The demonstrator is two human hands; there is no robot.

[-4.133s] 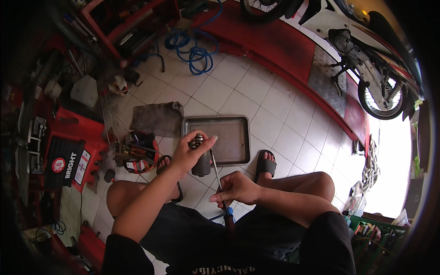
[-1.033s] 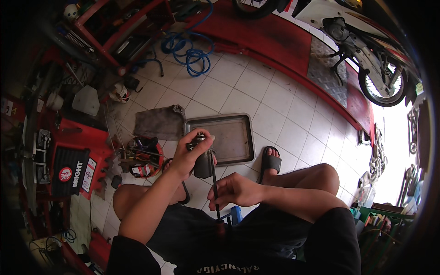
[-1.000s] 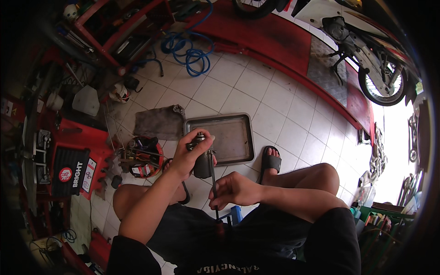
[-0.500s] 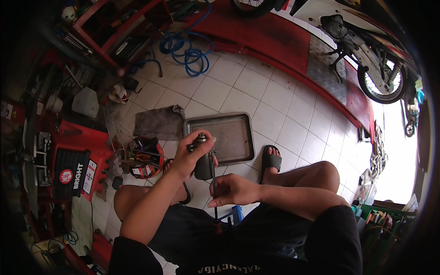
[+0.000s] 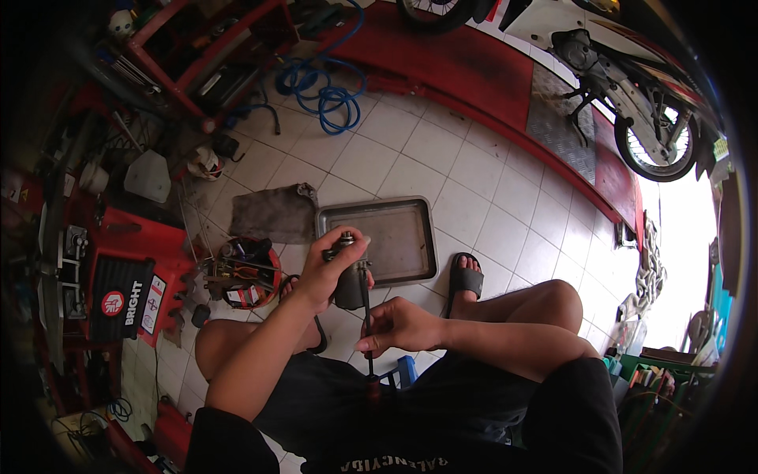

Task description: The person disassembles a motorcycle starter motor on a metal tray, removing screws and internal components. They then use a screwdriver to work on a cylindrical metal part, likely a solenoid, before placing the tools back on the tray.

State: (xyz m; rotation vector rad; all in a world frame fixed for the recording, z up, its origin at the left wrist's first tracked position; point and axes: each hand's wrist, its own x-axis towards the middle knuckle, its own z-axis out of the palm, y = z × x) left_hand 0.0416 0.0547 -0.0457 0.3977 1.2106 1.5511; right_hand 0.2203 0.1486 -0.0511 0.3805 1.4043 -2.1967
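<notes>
My left hand (image 5: 332, 272) is closed around a dark metal carburetor (image 5: 350, 291), holding it over the near left corner of a shallow metal tray (image 5: 433, 245). The thumb lies along the top of the part, and the palm hides much of its body. My right hand (image 5: 407, 328) pinches the thin dark shaft of a long screwdriver (image 5: 369, 359) between thumb and fingers. The shaft runs up to the carburetor's right side. Its dark reddish handle points back toward my lap. Where the tip meets the part is too small to make out.
A grey rag (image 5: 272, 213) lies left of the tray, near a round red tool basket (image 5: 264, 296). Beyond are a coiled blue hose (image 5: 335, 107) and a red lift platform (image 5: 466, 71). A motorcycle (image 5: 600, 71) stands at the far right, a red toolbox (image 5: 118, 276) at left.
My right hand has shifted very slightly left along with the screwdriver's handle end. My left hand and the carburetor stay nearly in place.
</notes>
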